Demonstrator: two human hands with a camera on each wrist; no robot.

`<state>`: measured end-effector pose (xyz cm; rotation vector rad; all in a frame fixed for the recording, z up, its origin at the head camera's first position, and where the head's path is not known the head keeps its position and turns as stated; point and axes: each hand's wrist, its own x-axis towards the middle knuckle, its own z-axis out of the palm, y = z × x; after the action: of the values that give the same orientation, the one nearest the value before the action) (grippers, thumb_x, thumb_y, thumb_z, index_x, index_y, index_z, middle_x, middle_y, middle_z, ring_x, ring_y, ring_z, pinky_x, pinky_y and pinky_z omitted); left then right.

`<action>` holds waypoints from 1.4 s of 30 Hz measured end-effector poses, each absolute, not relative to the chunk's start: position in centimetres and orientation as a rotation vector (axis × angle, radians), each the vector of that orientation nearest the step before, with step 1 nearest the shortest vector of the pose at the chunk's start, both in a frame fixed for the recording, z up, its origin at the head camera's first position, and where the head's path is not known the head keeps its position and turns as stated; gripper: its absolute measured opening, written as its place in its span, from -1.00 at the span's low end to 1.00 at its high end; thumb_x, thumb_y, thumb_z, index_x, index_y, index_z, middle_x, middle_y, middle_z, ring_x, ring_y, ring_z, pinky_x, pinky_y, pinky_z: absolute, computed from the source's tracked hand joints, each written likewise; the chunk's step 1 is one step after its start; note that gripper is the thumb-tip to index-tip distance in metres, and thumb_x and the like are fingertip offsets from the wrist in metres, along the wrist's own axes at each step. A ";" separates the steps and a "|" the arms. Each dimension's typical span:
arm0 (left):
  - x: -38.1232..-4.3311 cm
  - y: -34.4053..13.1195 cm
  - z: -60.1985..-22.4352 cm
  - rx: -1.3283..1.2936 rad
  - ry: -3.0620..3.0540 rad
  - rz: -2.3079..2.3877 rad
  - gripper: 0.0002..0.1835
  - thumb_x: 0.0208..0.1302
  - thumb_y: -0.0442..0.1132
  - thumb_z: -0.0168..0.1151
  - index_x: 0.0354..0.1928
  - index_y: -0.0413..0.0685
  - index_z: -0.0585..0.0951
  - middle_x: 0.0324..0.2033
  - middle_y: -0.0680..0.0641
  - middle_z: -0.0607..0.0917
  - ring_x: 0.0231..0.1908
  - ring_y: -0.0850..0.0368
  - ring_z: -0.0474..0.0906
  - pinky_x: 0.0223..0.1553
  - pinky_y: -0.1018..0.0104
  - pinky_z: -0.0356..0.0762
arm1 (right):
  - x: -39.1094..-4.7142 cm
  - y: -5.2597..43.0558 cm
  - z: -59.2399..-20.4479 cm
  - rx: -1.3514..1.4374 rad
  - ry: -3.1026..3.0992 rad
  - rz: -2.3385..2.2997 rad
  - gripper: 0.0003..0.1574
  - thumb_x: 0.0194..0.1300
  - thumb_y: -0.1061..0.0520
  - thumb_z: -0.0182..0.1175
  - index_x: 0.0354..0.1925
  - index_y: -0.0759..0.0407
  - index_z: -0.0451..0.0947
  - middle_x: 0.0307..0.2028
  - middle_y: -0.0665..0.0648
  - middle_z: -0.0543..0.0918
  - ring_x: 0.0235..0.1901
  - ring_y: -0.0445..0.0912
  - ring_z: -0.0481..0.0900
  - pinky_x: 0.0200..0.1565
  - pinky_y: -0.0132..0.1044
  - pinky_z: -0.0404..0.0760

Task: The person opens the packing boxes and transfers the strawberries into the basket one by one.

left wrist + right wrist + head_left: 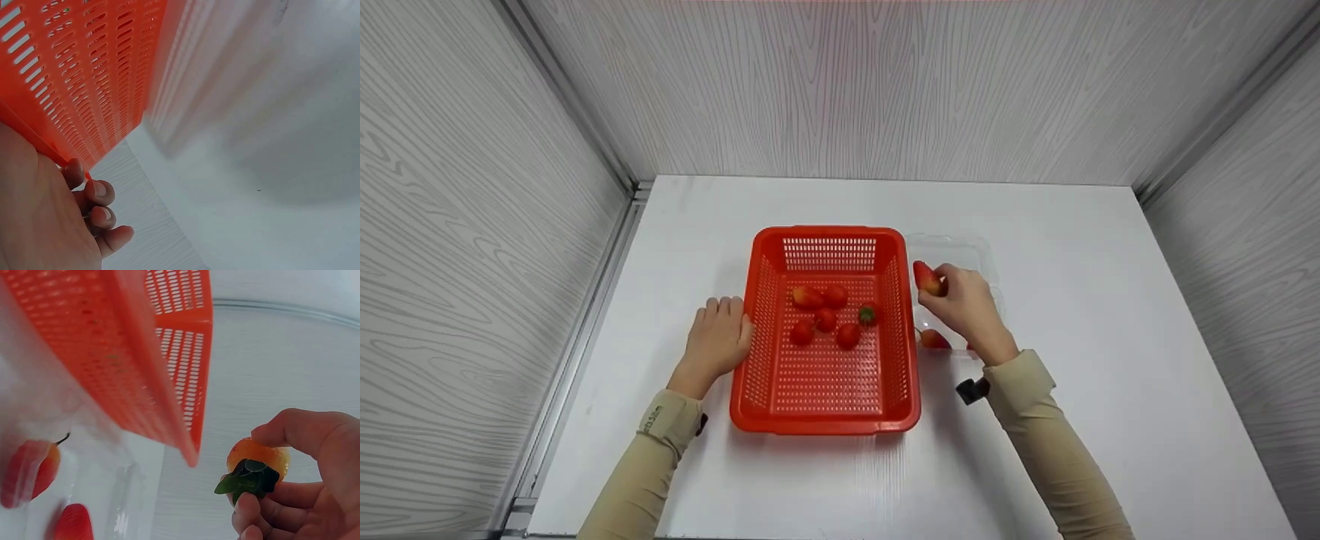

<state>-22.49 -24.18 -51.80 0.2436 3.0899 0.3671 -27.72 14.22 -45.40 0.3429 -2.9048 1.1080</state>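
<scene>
With the work seemingly well advanced, the right hand (966, 300) pinches a leafy red-yellow fruit (926, 278) just beside the red basket (825, 424), which the left hand (720, 335) grips and where 6 fruits (848, 336) lie, while 2 visible fruits (935, 340) remain in the clear container (949, 251).

Head view bright, soft shadows on wht tbl (1095, 300); wrist pics dimmer.

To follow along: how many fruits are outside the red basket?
3: a leafy fruit in the right hand; stemmed fruit and plain red fruit in the clear box, where more may be hidden.
</scene>
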 end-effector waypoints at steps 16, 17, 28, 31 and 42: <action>-22.6 -24.2 -51.7 0.191 3.059 0.366 -0.71 0.48 -0.12 -0.22 -0.11 -0.23 0.38 -0.32 -0.17 0.39 -0.25 -0.11 0.27 -0.16 0.00 0.26 | -28.7 8.2 -44.3 0.544 -2.926 1.236 -0.73 0.18 0.14 0.27 -0.19 0.30 0.58 -0.45 0.13 0.54 -0.52 -0.10 0.40 -0.47 -0.27 0.39; -22.5 -24.2 -51.7 0.188 3.057 0.368 -0.70 0.48 -0.12 -0.22 -0.11 -0.23 0.38 -0.31 -0.17 0.39 -0.25 -0.11 0.27 -0.16 0.00 0.26 | -28.8 7.8 -44.4 0.562 -2.928 1.238 -0.73 0.18 0.14 0.27 -0.18 0.29 0.59 -0.44 0.13 0.55 -0.52 -0.11 0.40 -0.47 -0.27 0.39; -22.5 -24.0 -51.8 0.214 3.084 0.348 -0.72 0.48 -0.14 -0.22 -0.14 -0.24 0.37 -0.32 -0.20 0.40 -0.26 -0.14 0.28 -0.17 -0.03 0.29 | -28.6 3.1 -46.8 0.675 -3.026 1.176 -0.86 0.18 0.12 0.36 -0.34 0.17 0.63 -0.52 0.02 0.52 -0.52 -0.15 0.43 -0.45 -0.31 0.42; -22.5 -24.0 -51.8 0.210 3.077 0.336 -0.70 0.48 -0.13 -0.23 -0.12 -0.24 0.37 -0.30 -0.20 0.41 -0.25 -0.14 0.28 -0.15 -0.03 0.30 | -28.4 2.2 -47.7 0.698 -3.056 1.153 -0.86 0.17 0.12 0.38 -0.38 0.14 0.62 -0.53 0.01 0.52 -0.52 -0.16 0.43 -0.44 -0.32 0.42; -22.5 -24.1 -51.7 0.159 3.041 0.359 -0.66 0.48 -0.08 -0.25 -0.06 -0.22 0.37 -0.27 -0.19 0.41 -0.21 -0.13 0.29 -0.12 -0.02 0.28 | -27.7 0.6 -51.4 0.816 -3.112 1.058 -0.72 0.09 0.11 0.46 -0.21 0.18 0.74 -0.38 0.08 0.66 -0.41 -0.08 0.51 -0.30 -0.21 0.51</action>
<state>-22.51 -24.14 -51.69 0.1590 3.0414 0.3590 -27.66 0.58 -51.41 0.8161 -3.1121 1.0579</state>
